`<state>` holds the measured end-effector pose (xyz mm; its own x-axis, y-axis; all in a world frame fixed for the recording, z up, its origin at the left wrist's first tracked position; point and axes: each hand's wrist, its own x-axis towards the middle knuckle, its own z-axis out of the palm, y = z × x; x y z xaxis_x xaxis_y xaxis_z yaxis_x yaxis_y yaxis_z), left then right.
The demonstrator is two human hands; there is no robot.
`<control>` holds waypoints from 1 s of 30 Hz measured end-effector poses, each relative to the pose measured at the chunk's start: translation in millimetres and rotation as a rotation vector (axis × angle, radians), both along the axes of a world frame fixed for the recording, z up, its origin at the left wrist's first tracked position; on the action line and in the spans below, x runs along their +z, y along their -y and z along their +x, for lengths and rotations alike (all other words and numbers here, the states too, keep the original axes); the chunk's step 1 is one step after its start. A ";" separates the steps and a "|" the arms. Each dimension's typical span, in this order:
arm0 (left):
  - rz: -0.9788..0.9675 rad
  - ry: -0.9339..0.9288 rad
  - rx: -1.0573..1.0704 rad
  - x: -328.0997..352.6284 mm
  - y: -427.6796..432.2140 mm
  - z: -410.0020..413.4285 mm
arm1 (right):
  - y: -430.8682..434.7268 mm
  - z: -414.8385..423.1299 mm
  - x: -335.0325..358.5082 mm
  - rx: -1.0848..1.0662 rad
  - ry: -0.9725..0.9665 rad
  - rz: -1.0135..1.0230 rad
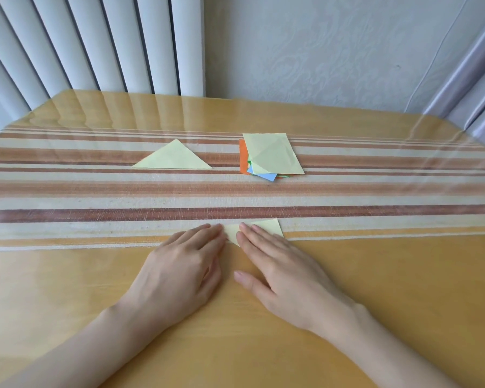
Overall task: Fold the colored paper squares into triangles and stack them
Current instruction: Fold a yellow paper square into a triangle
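Observation:
A pale yellow paper (266, 228) lies near the table's front, mostly hidden under my hands. My left hand (179, 264) lies flat with straight fingers pressing its left part. My right hand (280, 271) lies flat beside it, fingers straight, pressing the right part. Farther back on the left, a folded pale yellow triangle (172, 158) lies alone. To its right sits a pile of paper squares (269, 156), pale yellow on top, with orange, blue and green edges showing beneath.
The wooden table (403, 289) has a glossy clear cover and a striped cloth runner (95, 203) across its middle. White vertical blinds (95, 43) and a pale wall stand behind the far edge.

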<state>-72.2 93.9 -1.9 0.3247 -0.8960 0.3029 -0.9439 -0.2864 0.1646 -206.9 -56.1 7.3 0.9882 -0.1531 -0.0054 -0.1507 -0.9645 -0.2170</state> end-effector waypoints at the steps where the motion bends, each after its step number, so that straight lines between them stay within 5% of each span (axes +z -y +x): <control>1: 0.008 -0.012 0.007 0.8 -0.4 -0.3 | 1.7 -5.9 0.2 -0.003 -0.003 -0.007; 7: 0.019 -0.012 0.021 1.3 -0.8 -3.4 | 16.3 -42.9 -5.0 -0.001 -0.010 -0.030; 13: -0.046 -0.042 0.030 3.1 4.8 -2.7 | 29.2 -68.4 -10.2 -0.001 0.251 -0.146; 19: -0.048 -0.514 0.307 15.9 43.1 4.0 | 32.1 -45.0 -17.2 -0.096 0.549 -0.088; 26: 0.062 -0.636 0.446 26.5 54.5 -3.0 | 29.8 -31.7 -11.8 -0.218 0.367 0.239; 30: -0.034 -0.689 0.368 28.5 39.5 -6.0 | 28.6 -29.7 -12.8 -0.153 0.313 0.192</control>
